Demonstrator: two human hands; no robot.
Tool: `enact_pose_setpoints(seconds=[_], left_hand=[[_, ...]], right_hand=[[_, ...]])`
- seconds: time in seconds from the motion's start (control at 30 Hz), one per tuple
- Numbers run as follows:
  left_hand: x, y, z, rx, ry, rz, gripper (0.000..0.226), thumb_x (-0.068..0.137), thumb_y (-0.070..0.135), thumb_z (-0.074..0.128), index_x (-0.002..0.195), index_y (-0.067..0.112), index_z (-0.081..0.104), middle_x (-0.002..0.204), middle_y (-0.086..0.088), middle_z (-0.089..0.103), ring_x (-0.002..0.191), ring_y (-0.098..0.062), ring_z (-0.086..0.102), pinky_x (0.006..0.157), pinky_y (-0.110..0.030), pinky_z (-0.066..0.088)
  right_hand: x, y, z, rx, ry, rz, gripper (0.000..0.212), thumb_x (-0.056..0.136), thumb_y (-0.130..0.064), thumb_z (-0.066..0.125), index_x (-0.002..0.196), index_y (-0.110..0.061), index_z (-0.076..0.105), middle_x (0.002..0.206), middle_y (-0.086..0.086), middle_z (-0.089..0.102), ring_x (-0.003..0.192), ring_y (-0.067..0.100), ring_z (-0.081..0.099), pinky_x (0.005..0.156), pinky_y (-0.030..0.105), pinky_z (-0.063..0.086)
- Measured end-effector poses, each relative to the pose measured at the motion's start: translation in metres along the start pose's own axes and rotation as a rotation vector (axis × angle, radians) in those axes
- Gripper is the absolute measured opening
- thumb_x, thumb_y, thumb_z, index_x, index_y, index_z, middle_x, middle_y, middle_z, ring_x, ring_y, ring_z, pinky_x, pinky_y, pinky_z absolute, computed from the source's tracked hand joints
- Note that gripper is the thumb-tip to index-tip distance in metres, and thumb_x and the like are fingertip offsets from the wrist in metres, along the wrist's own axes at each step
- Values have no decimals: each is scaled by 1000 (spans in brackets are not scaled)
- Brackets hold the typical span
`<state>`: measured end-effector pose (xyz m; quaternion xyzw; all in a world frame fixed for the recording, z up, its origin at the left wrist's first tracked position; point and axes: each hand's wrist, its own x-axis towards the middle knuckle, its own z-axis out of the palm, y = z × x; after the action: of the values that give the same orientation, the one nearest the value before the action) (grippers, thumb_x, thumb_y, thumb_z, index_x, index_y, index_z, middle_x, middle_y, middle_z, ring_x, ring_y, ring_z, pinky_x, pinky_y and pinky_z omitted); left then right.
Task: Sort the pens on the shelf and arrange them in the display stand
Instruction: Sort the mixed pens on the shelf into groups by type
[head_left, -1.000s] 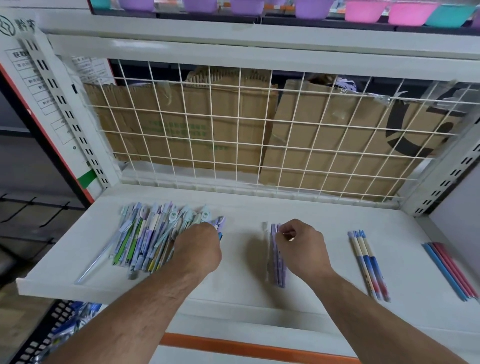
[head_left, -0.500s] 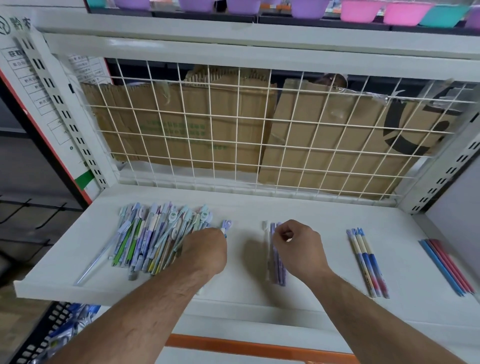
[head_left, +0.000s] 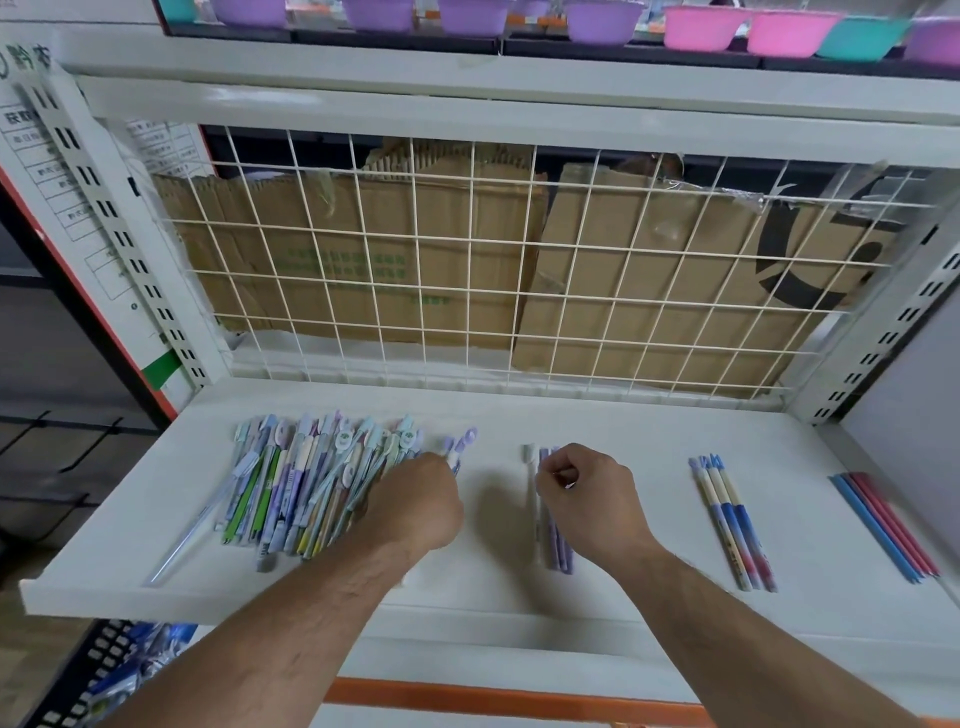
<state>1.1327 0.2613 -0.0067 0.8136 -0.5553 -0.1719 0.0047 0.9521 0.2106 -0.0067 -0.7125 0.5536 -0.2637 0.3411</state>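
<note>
Pens (head_left: 291, 483) are lying in a mixed pile on the left part of the shelf (head_left: 623, 597), and the left hand (head_left: 421, 499) is resting on the right edge of this pile. Its fingers are curling downward and gripping a lilac pen (head_left: 460, 449), whose cap is sticking out beyond the knuckles, toward the back of the shelf. The back of the hand is facing up. The forearm is coming in from the lower left, across the front edge of the shelf.

The right hand (head_left: 587, 499) is sitting over the purple row (head_left: 558, 545), a few purple pens lying side by side near the middle of the shelf. Thumb and forefinger are pinching the upper part of one pen in this row, and the other fingers are curling toward the palm. The knuckles are pointing left, and the forearm is reaching in from the lower right. A white pen (head_left: 530, 467) is lying just beside the row, on its left.

Well apart to the right, a few cream-and-blue pens (head_left: 732, 525) are lying parallel. Near the right end, thin blue and pink pens (head_left: 883, 525) are lying together.

Behind the shelf a wire grid (head_left: 519, 270) is standing upright with cardboard (head_left: 415, 260) behind it, and coloured bowls (head_left: 701, 26) are sitting on the level above.
</note>
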Motion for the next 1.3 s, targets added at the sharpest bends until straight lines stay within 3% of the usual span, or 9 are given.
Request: enact_pose_setpoints(seconds=[0.13, 0.2, 0.3, 0.5, 0.67, 0.8, 0.93, 1.1, 1.3], left_hand=[[10, 10, -6, -660, -22, -161, 8, 89, 16, 55, 81, 13, 53, 78, -5, 57, 66, -19, 52, 55, -27, 37], [12, 16, -4, -985, -93, -189, 11, 89, 13, 59, 78, 10, 56, 69, -8, 54, 60, -21, 51, 55, -27, 39], [12, 27, 0, -1196, -156, -197, 9, 91, 10, 61, 83, 7, 60, 68, -11, 58, 64, -26, 58, 60, -32, 48], [8, 54, 10, -1259, -258, -87, 11, 95, 9, 58, 87, 8, 65, 68, -8, 65, 59, -21, 61, 58, -31, 54], [2, 86, 17, -1255, -341, -21, 13, 88, 15, 63, 96, 6, 64, 79, -20, 70, 68, -33, 67, 78, -60, 58], [-1, 120, 28, -1269, -365, -26, 9, 94, 8, 59, 85, 9, 59, 59, -10, 62, 53, -27, 62, 59, -35, 52], [-2, 162, 37, -1215, -368, 4, 13, 94, 11, 59, 81, 13, 58, 57, -4, 60, 56, -22, 58, 62, -32, 47], [-5, 222, 46, -1207, -372, 12, 12, 95, 10, 58, 83, 12, 61, 62, -5, 61, 62, -24, 60, 62, -32, 51], [-4, 276, 59, -1210, -339, 23, 10, 95, 13, 59, 99, 5, 62, 70, -17, 62, 61, -32, 63, 79, -58, 56]], right_hand=[[-4, -6, 3, 46, -70, 24, 8, 89, -19, 66, 82, -24, 68, 65, -10, 68, 62, 7, 65, 62, 22, 52], [-9, -11, 4, 102, -152, 58, 1, 90, -22, 67, 89, -23, 68, 73, -2, 71, 61, 24, 68, 59, 39, 59], [-14, -14, 2, 186, -250, 92, 13, 90, -25, 70, 100, -17, 67, 72, 6, 70, 47, 15, 60, 42, 30, 49], [-22, -7, -12, 256, -208, 162, 14, 91, -12, 70, 103, -8, 64, 68, 11, 68, 40, 13, 57, 42, 25, 45], [-32, 13, -32, 166, -116, 184, 13, 91, -12, 67, 104, -12, 66, 67, 7, 69, 39, 10, 55, 41, 24, 43], [-37, 41, -53, 146, -39, 195, 13, 90, -14, 68, 101, -19, 65, 64, 3, 70, 44, 13, 58, 46, 29, 50], [-38, 69, -83, 175, -6, 209, 14, 89, -14, 68, 101, -20, 65, 67, 3, 71, 53, 18, 64, 54, 37, 56], [-29, 115, -135, 70, 39, 204, 17, 88, -19, 69, 105, -21, 69, 75, 1, 71, 51, 7, 60, 55, 24, 51], [-9, 169, -191, -315, 136, 238, 24, 90, -24, 61, 113, -26, 68, 90, -4, 72, 75, 18, 67, 62, 26, 49]])
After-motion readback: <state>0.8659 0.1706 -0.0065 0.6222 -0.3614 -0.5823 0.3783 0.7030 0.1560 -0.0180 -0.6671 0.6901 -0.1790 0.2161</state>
